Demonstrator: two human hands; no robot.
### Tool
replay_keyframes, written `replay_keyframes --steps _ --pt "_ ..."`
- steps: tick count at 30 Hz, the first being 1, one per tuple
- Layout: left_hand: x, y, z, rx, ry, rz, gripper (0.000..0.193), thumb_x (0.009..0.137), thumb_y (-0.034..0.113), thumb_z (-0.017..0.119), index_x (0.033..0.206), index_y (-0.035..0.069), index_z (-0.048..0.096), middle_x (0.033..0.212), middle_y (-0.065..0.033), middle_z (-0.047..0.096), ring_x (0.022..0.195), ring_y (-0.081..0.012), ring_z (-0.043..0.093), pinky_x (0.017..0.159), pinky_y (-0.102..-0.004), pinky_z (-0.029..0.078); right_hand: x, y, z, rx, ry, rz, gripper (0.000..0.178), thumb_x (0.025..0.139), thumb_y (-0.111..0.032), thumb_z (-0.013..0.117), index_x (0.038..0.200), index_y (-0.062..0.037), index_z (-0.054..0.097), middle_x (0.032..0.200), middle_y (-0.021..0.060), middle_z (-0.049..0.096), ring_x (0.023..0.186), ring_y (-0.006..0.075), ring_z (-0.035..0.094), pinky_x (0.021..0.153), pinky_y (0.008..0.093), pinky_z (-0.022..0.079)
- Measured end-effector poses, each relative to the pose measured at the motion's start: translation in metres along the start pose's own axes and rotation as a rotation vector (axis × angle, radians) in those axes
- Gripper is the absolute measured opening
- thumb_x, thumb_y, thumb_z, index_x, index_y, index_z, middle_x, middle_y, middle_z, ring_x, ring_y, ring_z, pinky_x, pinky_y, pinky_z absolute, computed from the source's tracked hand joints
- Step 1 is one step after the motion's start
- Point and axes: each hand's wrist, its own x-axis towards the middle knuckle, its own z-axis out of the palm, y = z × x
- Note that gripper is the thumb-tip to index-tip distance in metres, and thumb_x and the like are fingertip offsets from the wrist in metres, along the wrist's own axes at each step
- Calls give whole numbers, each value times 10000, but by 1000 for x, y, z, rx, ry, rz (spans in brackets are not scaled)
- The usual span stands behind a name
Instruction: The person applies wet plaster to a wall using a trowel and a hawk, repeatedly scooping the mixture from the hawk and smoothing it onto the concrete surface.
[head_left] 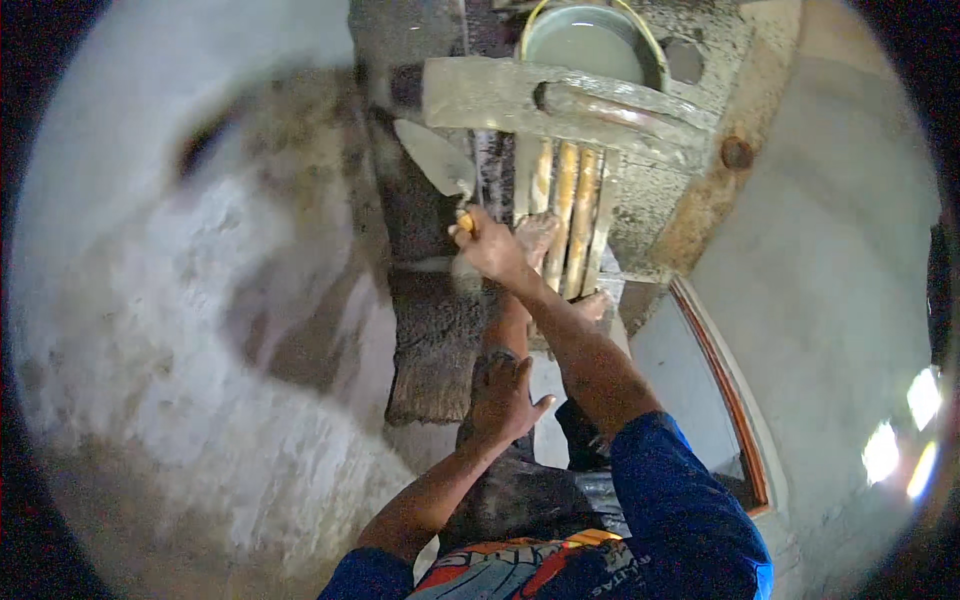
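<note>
My right hand (487,247) is closed around the yellowish handle of a pointed trowel (435,158), whose pale metal blade angles up and to the left. The blade is over dark boards beside the wall. My left hand (508,398) rests on my leg with its thumb apart and the fingers stretched out. Beyond the trowel, a cement-smeared plastering float (480,95) with a raised handle lies crosswise over slats. Behind the float stands a bucket (525,45) with a yellow rim, holding greyish liquid.
Yellowish poles (577,225) run lengthwise under my bare feet (538,235). A patchy grey plastered wall (180,330) rises at the left, close to dark boards (432,370). To the right are a speckled plank (690,220) and an orange-brown framed panel (725,390).
</note>
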Motion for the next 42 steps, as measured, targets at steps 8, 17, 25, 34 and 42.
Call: replay_keyframes --steps 8,17,25,34,42 --pt "9 21 -19 123 -142 -32 821 820 520 733 1416 34 444 1348 -245 534 1269 -433 485 1064 -556 391 -68 116 -72 326 370 -54 364 966 -247 555 1298 -102 518 975 154 680 832 283 669 750 408 541" --pt "19 44 -34 327 -244 46 821 812 495 748 1420 39 438 1327 -238 549 1256 -435 495 1034 -565 407 -73 158 -110 1214 684 219 272 1015 -297 582 1134 -75 478 631 12 518 423 114 462 376 286 419" --pt "28 50 -32 383 -270 69 775 805 525 743 1367 48 506 1325 -235 556 1274 -432 480 1055 -588 368 -54 141 -82 1240 666 179 211 1024 -269 560 1093 -84 487 606 -7 481 409 87 450 357 254 367" --pt "23 49 -32 555 -300 83 755 864 550 683 1400 63 468 1347 -200 540 1267 -395 487 1039 -584 383 -36 159 -97 1212 648 257 249 1012 -286 575 1149 -79 552 611 32 540 441 122 512 408 311 439" --pt "27 49 -34 532 -292 59 765 842 523 708 1409 70 465 1318 -177 553 1256 -387 490 1056 -558 374 -27 170 -112 577 514 219 421 947 -420 588 1194 -80 591 900 239 702 860 339 700 772 486 523"
